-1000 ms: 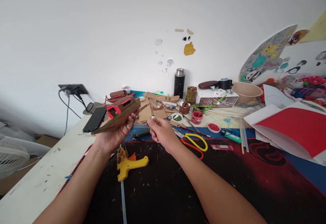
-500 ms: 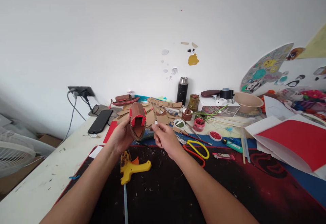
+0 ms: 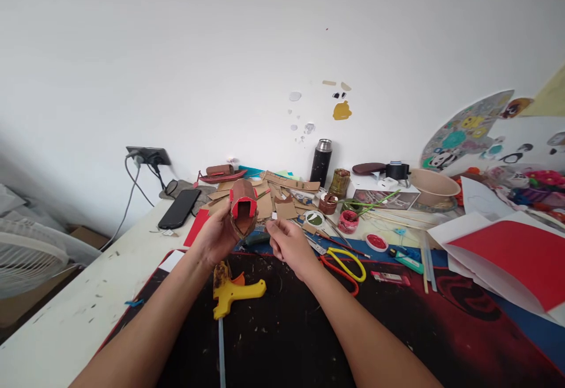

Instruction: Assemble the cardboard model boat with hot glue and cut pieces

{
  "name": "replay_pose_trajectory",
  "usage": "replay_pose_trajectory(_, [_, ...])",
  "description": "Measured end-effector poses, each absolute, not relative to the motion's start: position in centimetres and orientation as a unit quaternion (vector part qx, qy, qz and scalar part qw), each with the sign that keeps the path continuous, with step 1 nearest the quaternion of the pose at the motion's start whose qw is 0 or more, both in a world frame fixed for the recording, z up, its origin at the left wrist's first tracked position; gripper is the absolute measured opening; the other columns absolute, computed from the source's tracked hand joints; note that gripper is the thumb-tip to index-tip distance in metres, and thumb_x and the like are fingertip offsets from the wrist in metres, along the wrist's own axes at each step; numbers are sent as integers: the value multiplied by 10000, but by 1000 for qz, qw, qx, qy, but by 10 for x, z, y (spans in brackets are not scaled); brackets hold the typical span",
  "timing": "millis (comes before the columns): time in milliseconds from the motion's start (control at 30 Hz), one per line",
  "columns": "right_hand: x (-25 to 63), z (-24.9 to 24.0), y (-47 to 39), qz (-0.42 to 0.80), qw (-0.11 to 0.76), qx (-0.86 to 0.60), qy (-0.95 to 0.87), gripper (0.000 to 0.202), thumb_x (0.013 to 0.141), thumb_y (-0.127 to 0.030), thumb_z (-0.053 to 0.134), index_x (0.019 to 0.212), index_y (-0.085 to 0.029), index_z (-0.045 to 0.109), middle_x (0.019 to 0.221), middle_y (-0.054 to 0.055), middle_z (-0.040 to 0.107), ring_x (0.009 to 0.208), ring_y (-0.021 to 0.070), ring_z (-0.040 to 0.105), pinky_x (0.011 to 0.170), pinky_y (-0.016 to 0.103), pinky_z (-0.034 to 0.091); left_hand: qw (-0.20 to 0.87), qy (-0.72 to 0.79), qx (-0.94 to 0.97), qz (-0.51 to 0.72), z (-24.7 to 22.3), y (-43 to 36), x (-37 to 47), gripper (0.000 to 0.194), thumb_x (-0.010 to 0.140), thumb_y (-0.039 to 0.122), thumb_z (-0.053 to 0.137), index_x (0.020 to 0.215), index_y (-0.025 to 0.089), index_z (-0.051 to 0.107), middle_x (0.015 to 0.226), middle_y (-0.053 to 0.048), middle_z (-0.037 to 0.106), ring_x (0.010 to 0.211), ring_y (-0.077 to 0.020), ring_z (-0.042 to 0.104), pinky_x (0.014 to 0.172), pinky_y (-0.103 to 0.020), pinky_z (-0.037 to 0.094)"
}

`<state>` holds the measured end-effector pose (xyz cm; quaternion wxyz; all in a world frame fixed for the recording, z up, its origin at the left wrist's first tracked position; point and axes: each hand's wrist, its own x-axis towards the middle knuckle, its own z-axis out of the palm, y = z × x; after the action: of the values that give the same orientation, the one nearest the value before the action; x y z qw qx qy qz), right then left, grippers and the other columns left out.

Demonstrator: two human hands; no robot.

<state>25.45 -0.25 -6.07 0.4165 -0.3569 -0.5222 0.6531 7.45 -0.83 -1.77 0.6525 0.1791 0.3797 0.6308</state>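
Observation:
My left hand [image 3: 219, 236] is wrapped round a small model boat [image 3: 243, 199] and holds it up, one pointed end tilted toward me. The boat has a brown arched cabin with red trim round its opening. Just right of it, my right hand [image 3: 289, 244] is closed in a pinch, apart from the boat. A tiny white piece [image 3: 274, 216] shows by its fingertips, and I cannot tell whether they grip it. Below the hands, a yellow glue gun [image 3: 238, 294] with a glue stick in it lies on the black mat [image 3: 282, 341].
Cardboard scraps [image 3: 265, 204] lie behind the hands, near a second model boat [image 3: 220, 173]. To the right are scissors [image 3: 346, 264], a pink-red paint jar [image 3: 348, 221], a cutter [image 3: 406, 260] and a lighter [image 3: 391, 278]. A phone [image 3: 180, 208] lies left; a black flask [image 3: 321, 163] stands behind.
The camera view has shifted slightly, so the whole scene sits a little further right and lower. Both hands keep nearly the same pose, the boat still in my left.

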Motion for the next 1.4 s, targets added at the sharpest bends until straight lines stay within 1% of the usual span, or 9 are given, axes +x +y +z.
replay_pose_trajectory(233, [254, -62, -2, 637, 424, -358, -535, 481, 841, -679, 720, 841, -218, 582, 529, -95, 479, 420, 88, 379, 411, 246, 259, 653, 392, 174, 624, -18, -8, 74, 384, 1099, 221, 458, 1369, 86, 696, 946, -165, 851, 775, -228, 813, 781, -326, 680])
replay_pose_trajectory(400, [255, -59, 0, 639, 445, -351, -521, 531, 817, -732, 734, 822, -228, 568, 520, -99, 466, 400, 86, 361, 401, 249, 247, 660, 411, 177, 604, -19, -8, 76, 337, 1073, 191, 491, 1270, 69, 736, 907, -188, 842, 747, -247, 815, 705, -317, 679])
replay_pose_trajectory(533, [257, -55, 0, 658, 443, -340, -506, 572, 804, -775, 740, 813, -235, 551, 518, -97, 453, 402, 87, 362, 406, 246, 231, 658, 424, 189, 593, -22, -9, 80, 318, 1070, 201, 494, 1195, 90, 765, 885, -177, 844, 730, -251, 815, 695, -313, 676])
replay_pose_trajectory(800, [256, -54, -2, 679, 439, -341, -480, 636, 774, -803, 765, 743, -247, 456, 509, -105, 409, 409, 81, 361, 406, 235, 183, 668, 443, 195, 566, -20, -14, 88, 390, 1099, 282, 468, 979, 87, 784, 814, -165, 824, 631, -222, 766, 596, -289, 642])
replay_pose_trajectory(933, [256, -53, -2, 678, 437, -344, -481, 635, 769, -808, 764, 746, -247, 467, 511, -102, 415, 411, 84, 366, 404, 240, 181, 676, 451, 182, 554, -20, -15, 89, 394, 1104, 292, 465, 1014, 83, 786, 792, -153, 817, 591, -214, 749, 564, -290, 630])
replay_pose_trajectory(1100, [257, -52, -3, 681, 428, -347, -483, 637, 756, -809, 773, 748, -249, 470, 518, -96, 425, 419, 89, 375, 412, 243, 183, 684, 435, 187, 555, -25, -14, 88, 356, 1090, 294, 503, 1057, 81, 787, 833, -173, 826, 633, -232, 775, 593, -289, 635])
replay_pose_trajectory(1233, [257, -53, -3, 683, 425, -344, -483, 627, 779, -802, 760, 750, -251, 464, 519, -94, 423, 426, 93, 378, 415, 247, 182, 684, 435, 201, 550, -29, -13, 86, 361, 1089, 304, 499, 1082, 90, 790, 831, -168, 828, 655, -242, 779, 608, -301, 643])
replay_pose_trajectory(1333, [257, -54, -3, 684, 425, -343, -484, 612, 791, -787, 763, 756, -252, 468, 521, -97, 413, 425, 93, 368, 419, 249, 175, 677, 437, 213, 552, -28, -13, 86, 312, 1068, 294, 550, 1007, 105, 790, 836, -163, 828, 637, -233, 768, 589, -291, 632])
replay_pose_trajectory(1400, [256, -54, -3, 682, 427, -345, -483, 616, 789, -787, 766, 753, -253, 460, 520, -98, 411, 424, 92, 360, 421, 248, 174, 664, 445, 218, 559, -26, -12, 87, 349, 1080, 297, 529, 920, 112, 779, 799, -150, 819, 603, -215, 751, 569, -277, 620])
